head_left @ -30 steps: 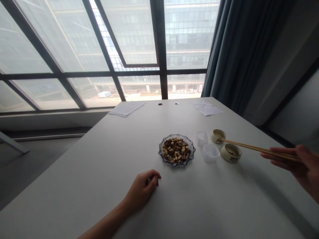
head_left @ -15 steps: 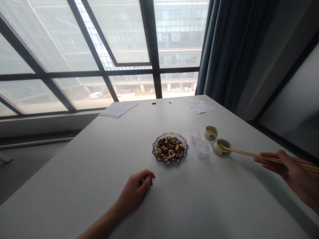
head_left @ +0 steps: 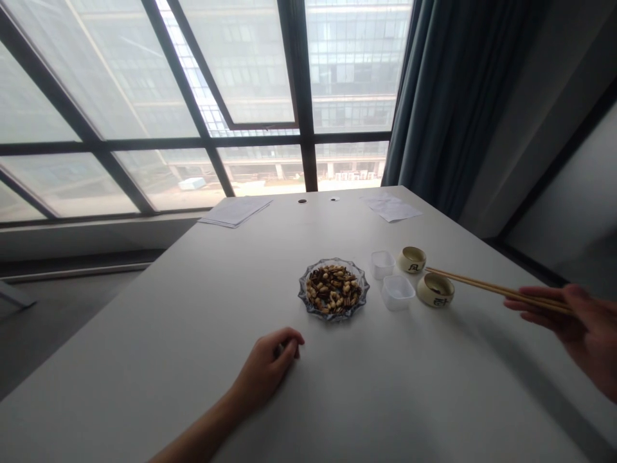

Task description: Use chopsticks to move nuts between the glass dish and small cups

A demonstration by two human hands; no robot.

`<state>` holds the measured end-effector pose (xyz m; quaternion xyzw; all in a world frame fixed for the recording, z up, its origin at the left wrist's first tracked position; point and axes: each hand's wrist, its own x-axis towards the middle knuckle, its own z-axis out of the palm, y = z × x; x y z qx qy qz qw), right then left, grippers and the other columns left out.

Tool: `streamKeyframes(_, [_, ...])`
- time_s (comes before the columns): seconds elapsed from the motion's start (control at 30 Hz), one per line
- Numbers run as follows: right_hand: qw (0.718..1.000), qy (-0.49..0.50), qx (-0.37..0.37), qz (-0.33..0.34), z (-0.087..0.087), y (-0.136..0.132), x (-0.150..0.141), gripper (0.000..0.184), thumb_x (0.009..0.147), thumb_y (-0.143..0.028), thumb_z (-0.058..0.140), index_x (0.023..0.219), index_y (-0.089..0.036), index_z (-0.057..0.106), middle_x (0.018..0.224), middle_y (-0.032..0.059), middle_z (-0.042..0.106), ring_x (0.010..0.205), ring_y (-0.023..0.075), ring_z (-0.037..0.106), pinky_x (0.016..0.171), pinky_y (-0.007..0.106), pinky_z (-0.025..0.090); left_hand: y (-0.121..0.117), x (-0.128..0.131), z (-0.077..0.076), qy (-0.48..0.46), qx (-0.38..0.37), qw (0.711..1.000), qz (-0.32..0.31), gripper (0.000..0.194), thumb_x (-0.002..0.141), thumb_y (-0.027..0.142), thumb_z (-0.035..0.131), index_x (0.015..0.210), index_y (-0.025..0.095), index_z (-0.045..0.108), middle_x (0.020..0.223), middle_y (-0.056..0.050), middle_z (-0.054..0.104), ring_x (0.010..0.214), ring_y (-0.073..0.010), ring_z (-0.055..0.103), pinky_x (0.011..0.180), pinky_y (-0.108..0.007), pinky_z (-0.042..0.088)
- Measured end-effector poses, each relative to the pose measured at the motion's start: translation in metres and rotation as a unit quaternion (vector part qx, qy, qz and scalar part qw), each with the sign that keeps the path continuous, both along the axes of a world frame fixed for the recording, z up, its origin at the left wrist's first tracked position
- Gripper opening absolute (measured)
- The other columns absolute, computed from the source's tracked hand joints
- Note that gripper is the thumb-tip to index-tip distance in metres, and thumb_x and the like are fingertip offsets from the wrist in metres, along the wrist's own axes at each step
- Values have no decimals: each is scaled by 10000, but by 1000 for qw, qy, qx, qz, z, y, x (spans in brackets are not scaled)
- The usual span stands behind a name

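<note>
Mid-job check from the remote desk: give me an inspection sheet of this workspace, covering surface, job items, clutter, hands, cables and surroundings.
surface: white table, two small holes near its far edge
job's things: glass dish of nuts; two clear plastic tubs; two ceramic cups; wooden chopsticks
clutter: paper sheets at the far edge, more paper sheets to the right
hands: right hand grips the chopsticks, tips beside a cup; left hand curled on the table, nearest the dish
cables: nothing seen
surroundings: large window, dark curtain at right
</note>
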<state>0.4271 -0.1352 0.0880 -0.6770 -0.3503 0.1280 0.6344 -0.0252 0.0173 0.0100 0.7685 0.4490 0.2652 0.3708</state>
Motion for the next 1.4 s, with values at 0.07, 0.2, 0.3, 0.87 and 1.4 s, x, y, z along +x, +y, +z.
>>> streamKeyframes(0.07, [992, 86, 5, 90, 9, 13, -27, 405, 773, -618, 760, 812, -224, 843, 911, 228, 773, 813, 349, 770, 786, 472, 621, 0, 0, 0, -2, -1, 1000, 0, 285, 914, 366, 504, 868, 175, 710, 691, -22, 683, 634, -184, 586, 621, -250, 437])
streamKeyframes(0.2, [969, 48, -16, 241, 12, 45, -85, 404, 866, -562, 698, 953, -188, 822, 904, 160, 791, 836, 325, 775, 728, 433, 660, -1, 0, -1, -10, -2, 1000, 2, 277, 907, 352, 508, 862, 173, 714, 680, -21, 679, 613, -177, 566, 601, -247, 422])
streamKeyframes(0.3, [945, 1, -27, 325, 4, 70, -123, 443, 920, -572, 626, 962, -167, 798, 872, 127, 793, 800, 276, 776, 723, 393, 659, -1, -1, -1, -10, -6, 1000, 0, 273, 913, 344, 501, 868, 175, 711, 688, -19, 678, 629, -181, 573, 616, -249, 422])
streamKeyframes(0.87, [924, -95, -106, 356, 1, 91, -163, 426, 982, -536, 542, 971, -181, 777, 844, 80, 777, 763, 228, 733, 719, 350, 585, -4, 0, 0, -15, -17, 1000, -5, 230, 910, 256, 494, 874, 176, 706, 707, -12, 678, 670, -177, 595, 651, -251, 432])
streamKeyframes(1.4, [902, -111, -92, 406, -8, 102, -162, 416, 998, -503, 531, 902, -175, 767, 874, 78, 759, 798, 218, 720, 706, 332, 580, -4, -1, -2, -6, -13, 1000, -6, 238, 909, 258, 485, 881, 174, 705, 714, -9, 684, 676, -176, 596, 656, -251, 431])
